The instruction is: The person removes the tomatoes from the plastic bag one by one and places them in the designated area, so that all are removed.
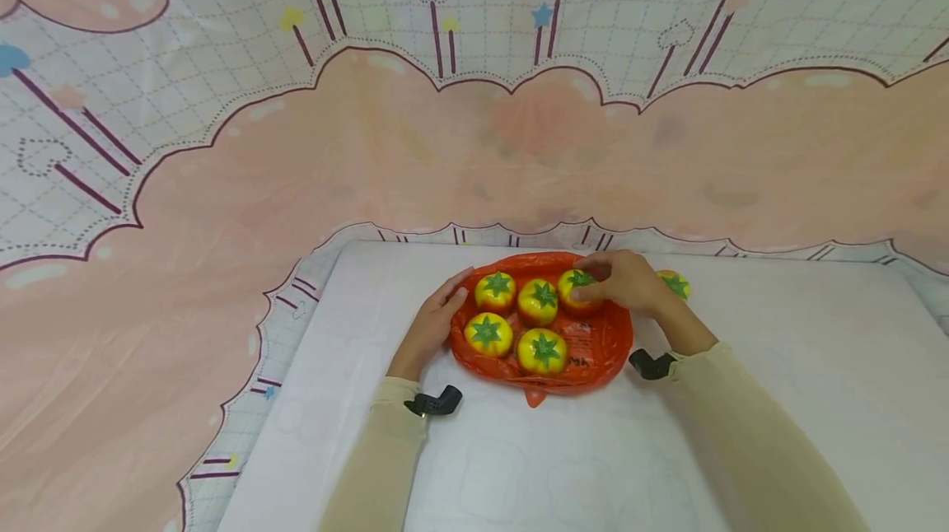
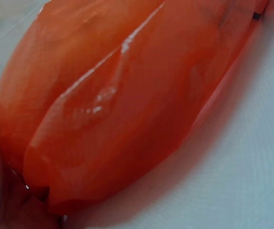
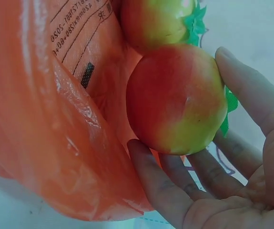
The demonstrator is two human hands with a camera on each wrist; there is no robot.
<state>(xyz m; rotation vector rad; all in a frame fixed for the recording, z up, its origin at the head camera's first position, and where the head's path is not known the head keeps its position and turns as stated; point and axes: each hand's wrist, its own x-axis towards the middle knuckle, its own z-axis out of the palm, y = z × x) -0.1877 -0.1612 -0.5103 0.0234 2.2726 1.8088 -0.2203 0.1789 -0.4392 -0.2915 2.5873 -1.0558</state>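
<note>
A red plastic bag [image 1: 586, 343] lies spread wide on the table, its mouth facing up. Several toy tomatoes [image 1: 544, 351], yellow and red with green star-shaped leaves, sit inside. At the back right of the bag, my right hand [image 1: 621, 281] holds a tomato [image 3: 177, 100], thumb near its leaf and fingers round its underside. My left hand [image 1: 433, 322] rests along the left rim, fingers fairly straight against the plastic. The left wrist view shows mostly the bag's outer side [image 2: 113, 129], with a blurred bit of finger at the left edge.
Another tomato [image 1: 675, 284] is on the white table [image 1: 519, 466] just outside the bag, partly behind my right hand. A patterned pink and white cloth [image 1: 474, 153] hangs behind the table. Black wrist cameras [image 1: 437, 402] sit on both my wrists.
</note>
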